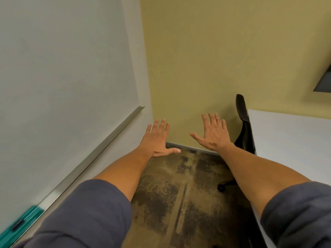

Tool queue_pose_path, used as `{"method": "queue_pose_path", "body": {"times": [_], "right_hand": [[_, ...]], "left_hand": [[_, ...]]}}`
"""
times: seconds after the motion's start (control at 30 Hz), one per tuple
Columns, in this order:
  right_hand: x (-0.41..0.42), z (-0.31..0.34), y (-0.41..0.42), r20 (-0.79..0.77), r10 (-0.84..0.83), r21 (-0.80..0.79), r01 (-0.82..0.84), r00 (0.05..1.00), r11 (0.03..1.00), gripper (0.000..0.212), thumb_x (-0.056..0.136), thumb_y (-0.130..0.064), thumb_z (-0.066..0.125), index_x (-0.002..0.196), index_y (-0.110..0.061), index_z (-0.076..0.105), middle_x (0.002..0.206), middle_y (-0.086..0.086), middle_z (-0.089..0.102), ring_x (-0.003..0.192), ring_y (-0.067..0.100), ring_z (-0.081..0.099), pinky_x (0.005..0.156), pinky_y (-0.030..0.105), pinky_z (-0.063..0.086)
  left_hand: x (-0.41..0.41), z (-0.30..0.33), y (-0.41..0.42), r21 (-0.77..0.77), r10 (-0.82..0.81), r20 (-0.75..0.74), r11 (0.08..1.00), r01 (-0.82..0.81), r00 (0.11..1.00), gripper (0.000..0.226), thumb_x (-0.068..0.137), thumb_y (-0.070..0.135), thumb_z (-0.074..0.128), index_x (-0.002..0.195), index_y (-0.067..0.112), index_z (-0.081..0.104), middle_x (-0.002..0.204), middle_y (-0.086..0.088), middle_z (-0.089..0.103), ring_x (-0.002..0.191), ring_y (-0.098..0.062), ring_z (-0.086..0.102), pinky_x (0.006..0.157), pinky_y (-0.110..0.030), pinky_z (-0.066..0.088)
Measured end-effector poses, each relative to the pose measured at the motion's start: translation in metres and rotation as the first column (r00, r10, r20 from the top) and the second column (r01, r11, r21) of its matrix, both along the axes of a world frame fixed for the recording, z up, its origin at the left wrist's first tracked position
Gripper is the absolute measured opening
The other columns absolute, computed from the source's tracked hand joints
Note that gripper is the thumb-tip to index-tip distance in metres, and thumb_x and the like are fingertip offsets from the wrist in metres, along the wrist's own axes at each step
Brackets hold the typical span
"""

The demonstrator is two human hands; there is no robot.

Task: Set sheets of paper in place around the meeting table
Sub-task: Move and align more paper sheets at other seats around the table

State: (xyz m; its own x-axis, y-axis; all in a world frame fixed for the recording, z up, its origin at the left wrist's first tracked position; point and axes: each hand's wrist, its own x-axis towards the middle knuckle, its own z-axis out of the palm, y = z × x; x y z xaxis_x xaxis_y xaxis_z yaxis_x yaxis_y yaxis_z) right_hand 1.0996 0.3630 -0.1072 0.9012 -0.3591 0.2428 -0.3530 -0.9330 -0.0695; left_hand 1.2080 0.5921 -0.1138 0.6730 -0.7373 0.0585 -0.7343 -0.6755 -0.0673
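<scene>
Both hands out in front, palms down, fingers spread wide, holding nothing: left hand [157,139], right hand [213,134]. White surface [290,140] sits just right of right hand w/ black chair [244,126] btwn them (no paper in view). Carpet [179,185] below hands; whiteboard [62,68] to left.

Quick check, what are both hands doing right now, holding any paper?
Left hand: open, fingers spread, holding nothing.
Right hand: open, fingers spread, holding nothing.
No paper shows in this view.
</scene>
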Motion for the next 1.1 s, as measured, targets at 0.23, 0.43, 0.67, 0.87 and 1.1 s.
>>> {"method": "queue_pose_path", "body": {"times": [0.23, 0.43, 0.67, 0.87, 1.1], "right_hand": [[0.017, -0.011, -0.104, 0.039, -0.247, -0.008, 0.247, 0.968, 0.969, 0.1, 0.084, -0.083, 0.021, 0.161, -0.019, 0.008, 0.166, 0.017, 0.015, 0.154, 0.037, 0.008, 0.123, 0.054, 0.008], [0.037, -0.029, -0.175, 0.022, -0.447, 0.015, 0.446, 0.894, 0.895, 0.095, 0.089, -0.078, 0.032, 0.16, -0.017, 0.012, 0.164, 0.018, 0.021, 0.148, 0.039, 0.025, 0.12, 0.053, 0.023], [0.05, -0.034, -0.242, -0.005, -0.672, 0.07, 0.671, 0.74, 0.738, 0.094, 0.09, -0.077, 0.033, 0.16, -0.019, 0.008, 0.166, 0.016, 0.016, 0.147, 0.039, 0.028, 0.117, 0.052, 0.028], [0.012, -0.036, -0.277, -0.032, -0.814, 0.069, 0.814, 0.58, 0.577, 0.095, 0.089, -0.078, 0.032, 0.161, -0.02, 0.007, 0.165, 0.014, 0.019, 0.142, 0.038, 0.034, 0.113, 0.051, 0.034], [-0.055, -0.045, -0.321, -0.072, -0.909, 0.055, 0.911, 0.411, 0.408, 0.098, 0.088, -0.079, 0.033, 0.161, -0.019, 0.008, 0.166, 0.014, 0.019, 0.144, 0.036, 0.031, 0.114, 0.049, 0.03]], "left_hand": [[0.059, -0.002, -0.136, 0.005, -0.189, -0.012, 0.982, 0.189, 0.982, 0.13, 0.061, 0.101, 0.007, 0.156, 0.015, -0.014, 0.164, -0.011, -0.021, 0.152, -0.032, -0.017, 0.123, -0.055, -0.005], [0.123, -0.003, -0.244, -0.054, -0.344, -0.021, 0.938, 0.343, 0.939, 0.126, 0.061, 0.099, -0.004, 0.157, 0.017, -0.011, 0.165, -0.01, -0.018, 0.151, -0.031, -0.019, 0.123, -0.056, -0.004], [0.182, 0.0, -0.364, -0.062, -0.553, -0.046, 0.833, 0.55, 0.832, 0.124, 0.063, 0.097, -0.005, 0.157, 0.017, -0.01, 0.165, -0.01, -0.018, 0.151, -0.03, -0.019, 0.123, -0.055, -0.005], [0.185, -0.002, -0.451, -0.046, -0.735, -0.035, 0.678, 0.734, 0.677, 0.124, 0.063, 0.096, -0.012, 0.158, 0.015, -0.006, 0.165, -0.012, -0.014, 0.152, -0.032, -0.014, 0.122, -0.057, -0.004], [0.128, -0.025, -0.551, -0.04, -0.849, -0.073, 0.527, 0.849, 0.524, 0.118, 0.067, 0.095, -0.008, 0.157, 0.019, -0.013, 0.164, -0.007, -0.022, 0.15, -0.028, -0.023, 0.122, -0.056, -0.009]]}}
